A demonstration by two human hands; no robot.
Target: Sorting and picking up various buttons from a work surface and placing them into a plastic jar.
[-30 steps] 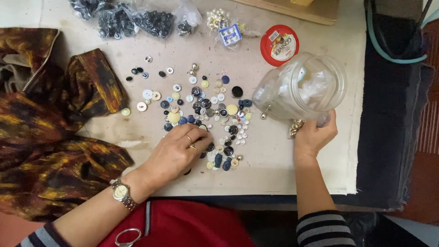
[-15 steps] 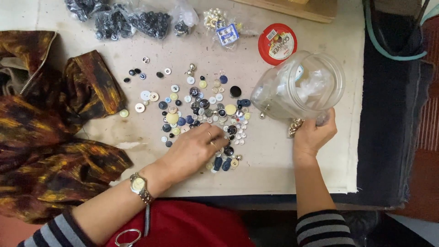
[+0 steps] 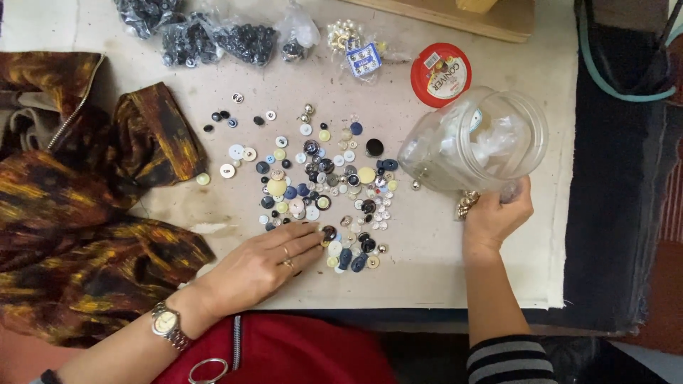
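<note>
A loose spread of several buttons (image 3: 324,181) in white, yellow, blue and black lies on the pale cloth-covered table (image 3: 427,263). My left hand (image 3: 263,267) rests flat at the spread's near edge, fingers together, fingertips touching the nearest buttons. It wears a ring and a wristwatch. My right hand (image 3: 494,217) grips a clear glass jar (image 3: 477,142) from below, tilted with its mouth toward me and a crumpled clear bag inside. The jar's red lid (image 3: 441,73) lies on the table behind it.
A brown and yellow patterned garment (image 3: 78,206) with a zipper covers the table's left side. Clear bags of dark buttons (image 3: 213,35) and a small packet of pale ones (image 3: 356,50) lie along the far edge. A wooden board (image 3: 455,18) sits far right.
My left hand slid over the near buttons, pushed right, then drew back left toward the table's near edge. The jar stayed tilted in my right hand.
</note>
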